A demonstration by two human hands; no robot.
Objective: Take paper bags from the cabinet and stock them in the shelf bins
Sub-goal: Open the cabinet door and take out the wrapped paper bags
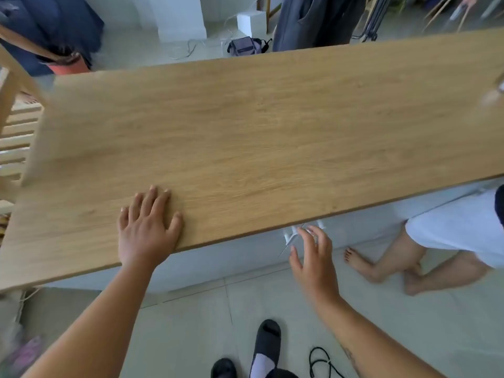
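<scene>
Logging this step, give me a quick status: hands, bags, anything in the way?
Left hand flat on countertop, empty. Right hand open, reaching at white cabinet handles. No bags visible. Second person's legs on floor beside cabinet.

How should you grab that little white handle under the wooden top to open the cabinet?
Probably hook the fingers of the right hand behind the white handle on the cabinet front, coming from the front and slightly below. It sits tucked just under the overhanging wooden top, so reaching from above looks blocked. The left hand lies flat on the top.
</scene>
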